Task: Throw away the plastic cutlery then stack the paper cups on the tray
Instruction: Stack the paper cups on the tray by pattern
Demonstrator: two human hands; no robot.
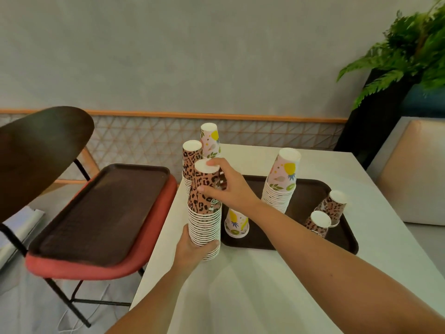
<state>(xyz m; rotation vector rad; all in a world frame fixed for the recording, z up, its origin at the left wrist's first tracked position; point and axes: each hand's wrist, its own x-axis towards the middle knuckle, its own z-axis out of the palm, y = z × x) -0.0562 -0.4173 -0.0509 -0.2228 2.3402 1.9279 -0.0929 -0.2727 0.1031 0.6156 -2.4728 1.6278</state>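
At the far left we see a chair (72,213) with a dark back and a red seat cushion, and on that seat lies a dark brown tray (101,213) with nothing on it. Just right of the chair stands the white table (265,285). Near its left edge our left hand (192,249) wraps around the bottom of a tall stack of upside-down leopard-print cups (204,213), fingers closed on the white rims, while our right hand (226,186) grips the top cup of that same stack, thumb on the near side and fingertips over its upturned base. Behind this stack, farther along the left edge, stand another leopard-print stack (191,160) and a fruit-print stack (210,141); their lower parts are hidden, so we cannot say how tall they are. To the right, a second brown tray (342,242) rests on the table. On it, a single fruit-print cup (237,224) sits upside down at the near left, partly behind our right forearm. A tall fruit-print stack (281,182) stands mid-tray, and two short leopard-print cups or stacks (320,222) (333,206) stand at the right end. Beyond the table's far right corner a green plant (409,49) rises from a dark planter.
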